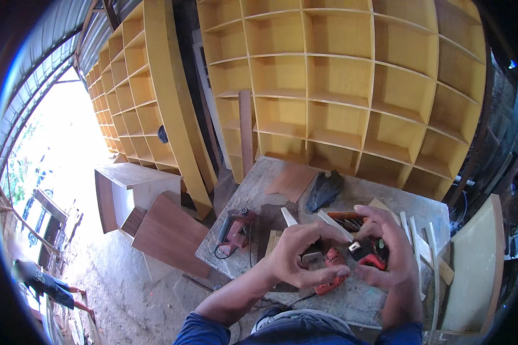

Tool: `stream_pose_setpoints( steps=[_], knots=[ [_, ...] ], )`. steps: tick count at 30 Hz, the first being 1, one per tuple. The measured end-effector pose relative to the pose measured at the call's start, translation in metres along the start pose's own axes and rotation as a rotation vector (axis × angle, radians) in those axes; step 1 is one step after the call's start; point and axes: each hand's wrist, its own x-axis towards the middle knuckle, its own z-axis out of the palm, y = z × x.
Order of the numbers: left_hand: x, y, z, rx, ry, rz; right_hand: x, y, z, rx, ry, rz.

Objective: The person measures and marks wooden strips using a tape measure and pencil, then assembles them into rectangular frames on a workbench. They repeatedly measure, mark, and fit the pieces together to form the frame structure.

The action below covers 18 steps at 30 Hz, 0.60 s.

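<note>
Looking down from the head view, both hands meet over the near middle of the grey desk (385,198). The right hand (388,253) has its grip clamped on a small red-and-black tape measure (367,253), thumb and curled fingers wrapped around its body; the case sits in the palm, above the desk's near half. The left hand (302,253) curves toward it from the person's left, fingers bent and closed around a small greyish piece (312,259) whose kind is too small to tell. Just beneath the left hand lies an orange power tool (332,270), its long axis running from lower left up toward the right, cord trailing off the near edge.

The tape measure lies to the right of the left hand, the two hands nearly touching, so the right hand is the nearer one by far. Thin wooden strips (426,247) lie along the desk's right side, close to the right hand's knuckles, and crowd that side. On the left a red sander (235,227) rests well apart, with bare desk between it and the left wrist. A dark crumpled bag (324,190) and a brown board (292,181) lie at the far side. Behind stand yellow shelving units (339,86).
</note>
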Motion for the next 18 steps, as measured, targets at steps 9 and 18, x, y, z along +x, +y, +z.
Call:
stream_pose_setpoints(
  steps=[9,18],
  knots=[
    [-0.004,0.001,-0.007,-0.015,-0.020,0.033,0.025,-0.032,0.000,-0.372,-0.144,-0.171],
    [-0.010,0.004,-0.021,-0.060,0.106,-0.030,0.011,-0.001,-0.034,-0.549,0.022,0.008]
  ],
)
